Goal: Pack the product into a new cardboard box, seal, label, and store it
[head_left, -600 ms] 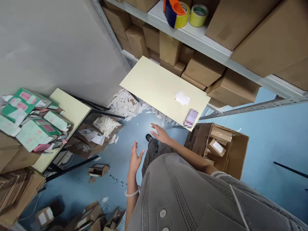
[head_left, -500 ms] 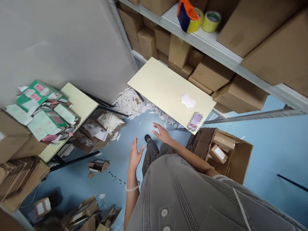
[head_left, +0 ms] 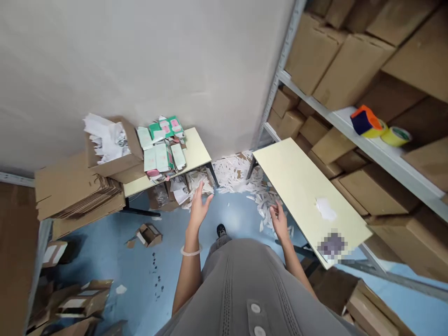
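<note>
My left hand (head_left: 199, 209) is raised in front of my body with the fingers apart and holds nothing; a pale bangle (head_left: 191, 252) circles that wrist. Beyond it stands a cream table (head_left: 196, 144) carrying green and white boxes (head_left: 161, 151). My right hand (head_left: 279, 220) is also open and holds nothing, close to the left edge of a second cream table (head_left: 290, 168). On this second table lie a white piece of paper (head_left: 325, 208) and a blurred-out item (head_left: 332, 245).
White paper shreds (head_left: 238, 172) cover the floor by the wall. A carton of crumpled paper (head_left: 114, 161) and stacked flat cardboard (head_left: 79, 186) are at left. The right-hand shelf (head_left: 374, 149) bears cartons, a tape dispenser (head_left: 366, 120) and a tape roll (head_left: 396, 136). Small boxes (head_left: 149, 234) lie on the blue floor.
My view has swung left, bringing the carton of crumpled paper into sight. My hands are now farther apart, the right one nearer the table edge. Both stay open.
</note>
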Available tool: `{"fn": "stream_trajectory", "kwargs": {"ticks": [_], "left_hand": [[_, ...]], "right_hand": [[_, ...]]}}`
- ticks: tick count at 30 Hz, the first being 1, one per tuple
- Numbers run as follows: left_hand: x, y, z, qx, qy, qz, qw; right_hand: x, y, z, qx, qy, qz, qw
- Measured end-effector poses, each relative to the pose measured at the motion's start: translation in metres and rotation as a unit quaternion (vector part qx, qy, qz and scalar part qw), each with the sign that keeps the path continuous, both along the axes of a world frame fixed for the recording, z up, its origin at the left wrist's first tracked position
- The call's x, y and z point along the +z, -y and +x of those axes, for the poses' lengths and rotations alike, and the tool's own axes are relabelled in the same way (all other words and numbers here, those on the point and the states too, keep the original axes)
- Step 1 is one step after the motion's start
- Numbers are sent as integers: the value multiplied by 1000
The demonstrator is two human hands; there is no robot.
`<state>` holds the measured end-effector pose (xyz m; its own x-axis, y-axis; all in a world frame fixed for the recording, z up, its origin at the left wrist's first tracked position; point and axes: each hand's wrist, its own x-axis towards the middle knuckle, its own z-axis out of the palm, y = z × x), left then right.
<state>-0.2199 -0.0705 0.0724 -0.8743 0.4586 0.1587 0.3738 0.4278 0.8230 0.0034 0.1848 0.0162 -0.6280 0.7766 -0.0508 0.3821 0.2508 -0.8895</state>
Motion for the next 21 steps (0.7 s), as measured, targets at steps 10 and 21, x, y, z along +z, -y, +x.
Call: {"fn": "stream_trajectory", "kwargs": {"ticks": [10, 21], "left_hand": [[17, 104, -85, 117, -22, 27, 992], [-28, 148, -122, 226, 38, 6, 973]], "right_hand": [[24, 89, -168, 220, -22, 25, 975], [25, 141, -324, 405, 2, 36, 914]]}}
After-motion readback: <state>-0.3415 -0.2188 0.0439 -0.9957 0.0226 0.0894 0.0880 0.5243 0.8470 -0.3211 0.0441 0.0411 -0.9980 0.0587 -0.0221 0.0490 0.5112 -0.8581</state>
